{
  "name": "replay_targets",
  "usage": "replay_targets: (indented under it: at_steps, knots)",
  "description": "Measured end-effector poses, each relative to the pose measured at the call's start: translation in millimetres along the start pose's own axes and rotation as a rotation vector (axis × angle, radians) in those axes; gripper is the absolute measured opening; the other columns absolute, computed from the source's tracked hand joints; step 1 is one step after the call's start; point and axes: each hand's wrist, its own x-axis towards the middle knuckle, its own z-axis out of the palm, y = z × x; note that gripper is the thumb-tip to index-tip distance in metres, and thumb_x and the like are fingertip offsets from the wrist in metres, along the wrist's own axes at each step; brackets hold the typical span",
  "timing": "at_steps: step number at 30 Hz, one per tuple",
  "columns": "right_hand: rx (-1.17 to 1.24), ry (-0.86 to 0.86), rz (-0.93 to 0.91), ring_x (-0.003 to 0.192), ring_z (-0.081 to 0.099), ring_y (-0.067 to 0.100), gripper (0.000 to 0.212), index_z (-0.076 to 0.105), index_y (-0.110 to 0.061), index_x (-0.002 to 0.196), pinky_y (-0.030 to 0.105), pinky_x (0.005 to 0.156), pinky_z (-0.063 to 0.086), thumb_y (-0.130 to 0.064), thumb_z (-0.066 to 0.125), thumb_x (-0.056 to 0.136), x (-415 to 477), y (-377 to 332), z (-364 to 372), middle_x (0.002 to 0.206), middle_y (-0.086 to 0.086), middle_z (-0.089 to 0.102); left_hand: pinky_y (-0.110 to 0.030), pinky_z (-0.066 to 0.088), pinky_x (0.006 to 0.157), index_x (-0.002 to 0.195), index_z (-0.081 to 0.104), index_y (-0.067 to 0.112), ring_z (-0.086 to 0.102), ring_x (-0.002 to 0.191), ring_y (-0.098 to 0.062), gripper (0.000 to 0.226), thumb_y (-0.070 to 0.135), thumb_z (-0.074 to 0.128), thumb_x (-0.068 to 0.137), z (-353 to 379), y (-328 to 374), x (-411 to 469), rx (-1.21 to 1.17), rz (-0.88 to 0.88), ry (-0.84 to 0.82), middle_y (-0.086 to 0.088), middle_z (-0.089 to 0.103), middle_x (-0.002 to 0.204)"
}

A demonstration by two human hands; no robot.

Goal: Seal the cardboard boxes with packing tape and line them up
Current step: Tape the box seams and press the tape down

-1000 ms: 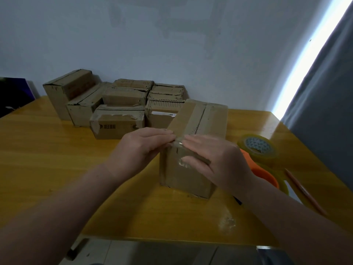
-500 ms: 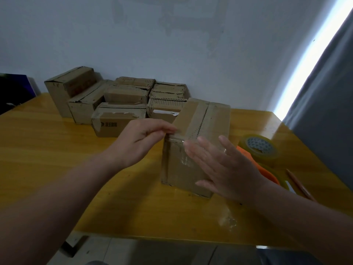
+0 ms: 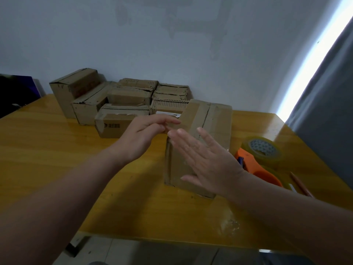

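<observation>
Hands: left hand (image 3: 141, 136) fingertips at box (image 3: 215, 121) top front edge, pinch on tape (image 3: 183, 163) unclear; right hand (image 3: 206, 161) flat, released, against front face. Box upright, middle of surface (image 3: 57, 150). Best: steady top, sweep palm down firmly, press out bubbles

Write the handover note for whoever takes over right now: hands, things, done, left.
Left hand: fingers relaxed, fingertips at the near top corner of the tall brown cardboard box.
Right hand: flat, pressed on its near face.
Yellowish packing-tape roll and orange tape dispenser lie right of it; the other brown cardboard boxes are grouped by the wall.
Done: tape seems laid over the box's top.
Left: smooth it, then line this box up with the others.
</observation>
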Motion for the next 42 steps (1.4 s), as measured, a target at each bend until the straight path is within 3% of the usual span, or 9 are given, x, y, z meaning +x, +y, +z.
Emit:
replay_targets:
  at_steps: [5, 10, 17, 23, 29, 34, 42]
  knots:
    - [0.042, -0.027, 0.015, 0.146, -0.003, 0.026, 0.095, 0.002, 0.001, 0.15, 0.049, 0.117, -0.007, -0.07, 0.016, 0.089, 4, -1, -5, 0.157, 0.016, -0.005, -0.016, 0.047, 0.08, 0.114, 0.065, 0.018, 0.063, 0.097, -0.01, 0.041, 0.016, 0.033, 0.088, 2, 3, 1, -0.016, -0.032, 0.006, 0.0, 0.07, 0.097]
    - [0.025, -0.099, -0.046, 0.135, -0.03, 0.036, 0.097, -0.029, 0.01, 0.139, 0.052, 0.108, -0.026, -0.067, 0.006, 0.091, 1, -13, -8, 0.146, 0.023, -0.03, -0.021, 0.051, 0.084, 0.114, 0.066, 0.018, 0.065, 0.102, -0.013, 0.043, 0.017, 0.033, 0.087, 2, 5, 0, -0.042, -0.072, 0.016, -0.004, 0.072, 0.1]
    - [0.128, -0.093, -0.093, 0.143, -0.012, 0.025, 0.09, 0.002, -0.004, 0.15, 0.046, 0.114, -0.018, -0.069, 0.021, 0.091, -4, -2, -12, 0.154, 0.014, -0.007, -0.015, 0.048, 0.082, 0.11, 0.065, 0.022, 0.065, 0.1, -0.008, 0.038, 0.02, 0.035, 0.087, 7, 10, -2, -0.027, -0.065, 0.034, -0.002, 0.071, 0.101]
    - [0.037, -0.092, -0.121, 0.142, -0.021, 0.031, 0.089, -0.015, -0.002, 0.148, 0.051, 0.113, -0.02, -0.066, 0.013, 0.093, -21, 6, -2, 0.153, 0.019, -0.021, -0.013, 0.047, 0.078, 0.107, 0.064, 0.027, 0.064, 0.097, -0.003, 0.041, 0.037, 0.033, 0.083, 11, 9, -1, 0.092, -0.021, 0.055, 0.004, 0.07, 0.098]
    - [0.19, -0.095, -0.127, 0.147, -0.007, 0.028, 0.084, 0.01, -0.004, 0.151, 0.041, 0.119, -0.01, -0.062, 0.031, 0.093, -53, 0, 8, 0.159, 0.014, 0.005, -0.015, 0.049, 0.077, 0.106, 0.064, 0.026, 0.063, 0.095, 0.0, 0.039, 0.038, 0.035, 0.083, 14, 10, -4, 0.178, 0.006, 0.077, 0.01, 0.069, 0.097]
    - [0.228, -0.087, -0.037, 0.146, 0.006, 0.024, 0.073, 0.017, -0.006, 0.151, 0.042, 0.12, 0.0, -0.053, 0.021, 0.096, -68, 21, 0, 0.158, 0.014, 0.012, -0.01, 0.044, 0.072, 0.107, 0.066, 0.024, 0.061, 0.094, 0.002, 0.033, 0.023, 0.039, 0.087, 16, 12, -3, 0.182, -0.045, 0.091, 0.009, 0.069, 0.097]
    - [0.282, -0.102, -0.006, 0.146, 0.015, 0.027, 0.072, 0.023, -0.005, 0.149, 0.043, 0.119, 0.007, -0.051, 0.025, 0.095, -83, 14, -1, 0.156, 0.016, 0.02, -0.008, 0.045, 0.077, 0.106, 0.065, 0.027, 0.061, 0.096, 0.003, 0.033, 0.023, 0.039, 0.086, 19, 18, -4, 0.208, -0.076, 0.089, 0.009, 0.07, 0.098]
